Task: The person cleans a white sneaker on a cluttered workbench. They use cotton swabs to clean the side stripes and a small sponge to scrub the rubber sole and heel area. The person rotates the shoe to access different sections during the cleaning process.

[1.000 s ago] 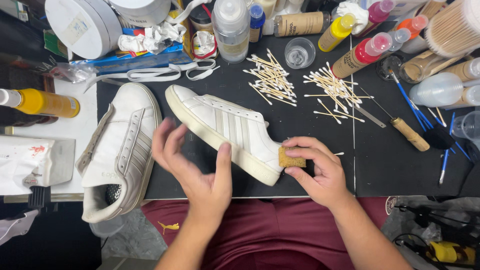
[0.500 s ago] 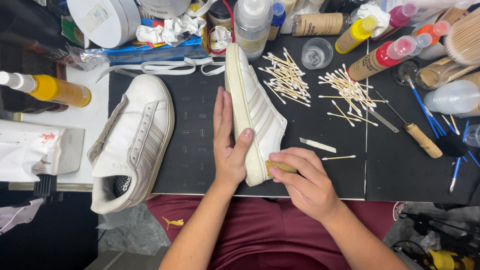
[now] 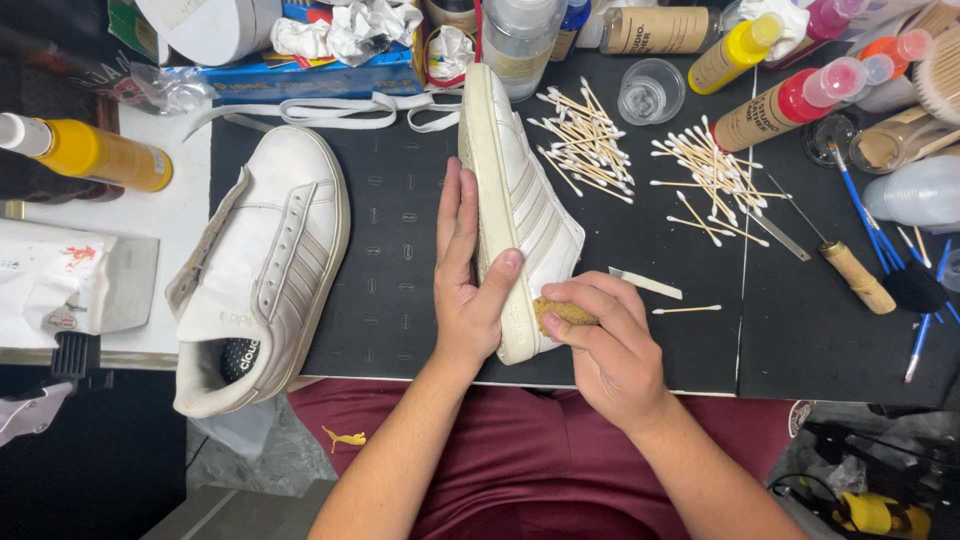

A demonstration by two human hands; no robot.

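I look straight down onto a black rubber work mat (image 3: pixel 400 260) on a cluttered bench. In the middle, a white leather sneaker with pale grey side stripes (image 3: pixel 520 200) stands tipped on its side, its off-white sole edge facing left and its toe pointing away from me. My left hand (image 3: pixel 470 280) lies flat along that sole edge, fingers straight and together, with the thumb hooked over onto the upper, so it braces the shoe rather than closing round it. My right hand (image 3: pixel 610 350) is curled shut around a small tan sponge block (image 3: pixel 562 313), which presses against the heel end of the sneaker, just beside my left thumb.

To the left, the matching white sneaker (image 3: pixel 265 270) lies sole down, half on the mat, its opening toward me and its laces out. Loose white shoelaces (image 3: pixel 330 108) trail along the far edge of the mat. To the right of the held shoe, two heaps of wooden cotton swabs (image 3: pixel 700 170) are scattered, with a small clear plastic cup (image 3: pixel 650 92) between them. Farther right lie a wooden-handled tool (image 3: pixel 855 275) and blue-handled brushes (image 3: pixel 860 210). A yellow bottle (image 3: pixel 90 150) lies on its side at far left. Bottles with red and yellow caps crowd the back.
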